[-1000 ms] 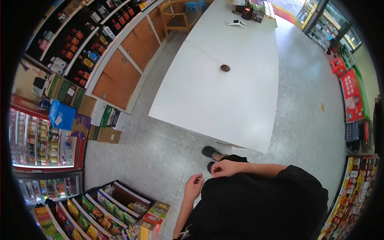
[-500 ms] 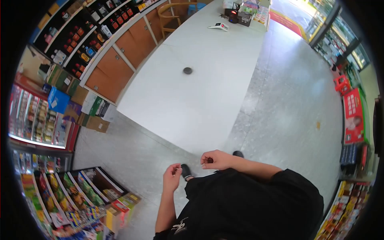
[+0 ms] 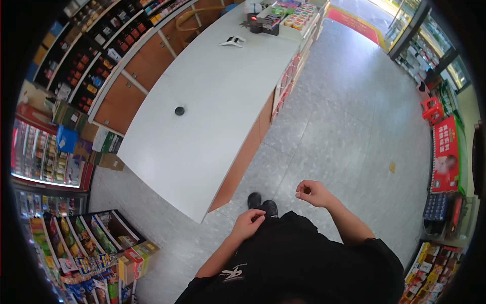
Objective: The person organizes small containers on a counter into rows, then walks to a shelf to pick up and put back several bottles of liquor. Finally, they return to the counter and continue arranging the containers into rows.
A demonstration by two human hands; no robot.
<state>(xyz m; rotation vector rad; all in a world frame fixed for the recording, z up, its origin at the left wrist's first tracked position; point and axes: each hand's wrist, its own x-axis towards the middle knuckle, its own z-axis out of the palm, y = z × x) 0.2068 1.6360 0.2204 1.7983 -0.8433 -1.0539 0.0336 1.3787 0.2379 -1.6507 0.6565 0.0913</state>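
Note:
My left hand (image 3: 248, 224) hangs in front of my black shirt, just below my dark shoes (image 3: 254, 200) in the head view. Its fingers are loosely bent, and I see nothing in it. Over the grey floor, out to the right, is my right hand (image 3: 313, 193), fingers half curled, with a gap by the thumb and nothing visible inside. Neither hand touches anything. Nearest to them stands the long white counter (image 3: 202, 157), ahead and to the left. On its top lies a small black round object (image 3: 179, 111).
At the counter's far end are a white device (image 3: 233, 41) and boxed goods (image 3: 268, 23). Bottles fill the wall shelves (image 3: 83, 66) on the left. A snack rack (image 3: 83, 238) stands at the lower left. A red stool (image 3: 432, 109) and red poster (image 3: 445, 152) line the right side.
The counter has shifted left in view and its brown side panel now shows. Both hands have moved right in the picture and farther from the counter; both remain empty.

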